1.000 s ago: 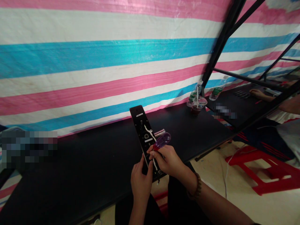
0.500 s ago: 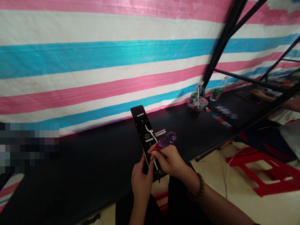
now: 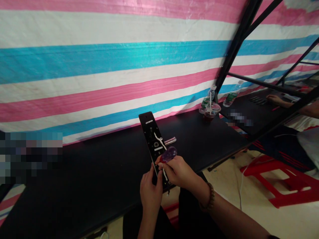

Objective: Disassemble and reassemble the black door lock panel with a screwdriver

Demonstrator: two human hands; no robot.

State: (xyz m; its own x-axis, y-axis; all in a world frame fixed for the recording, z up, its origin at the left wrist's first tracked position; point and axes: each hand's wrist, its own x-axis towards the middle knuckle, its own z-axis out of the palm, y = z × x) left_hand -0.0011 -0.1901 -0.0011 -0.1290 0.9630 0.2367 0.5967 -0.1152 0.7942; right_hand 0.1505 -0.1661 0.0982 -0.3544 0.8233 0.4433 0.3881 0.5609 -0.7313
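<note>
A long black panel [image 3: 146, 123] lies aslant on the black table, its near end reaching over the front edge. A white cable [image 3: 159, 138] and white labels show on its face. My right hand [image 3: 180, 171] is closed around a screwdriver [image 3: 168, 154] with a clear purple and red handle, over the lower half of the panel. The screwdriver's tip is hidden by my fingers. On the panel's left edge, near its lower end, my left hand [image 3: 151, 186] grips with thumb and fingers. A clear, thin object [image 3: 170, 141] lies right of the panel.
On the black table [image 3: 99, 172], a lidded drink cup with a straw [image 3: 211, 111] and a plastic bottle [image 3: 204, 103] stand at the far right. Black metal posts [image 3: 233, 49] rise beyond. A red stool [image 3: 281, 182] and another person's arm [image 3: 286, 103] are at right.
The screwdriver handle has swung left and down and now stands more upright toward me, with my right hand shifting slightly left. The panel and my left hand stay nearly where they were.
</note>
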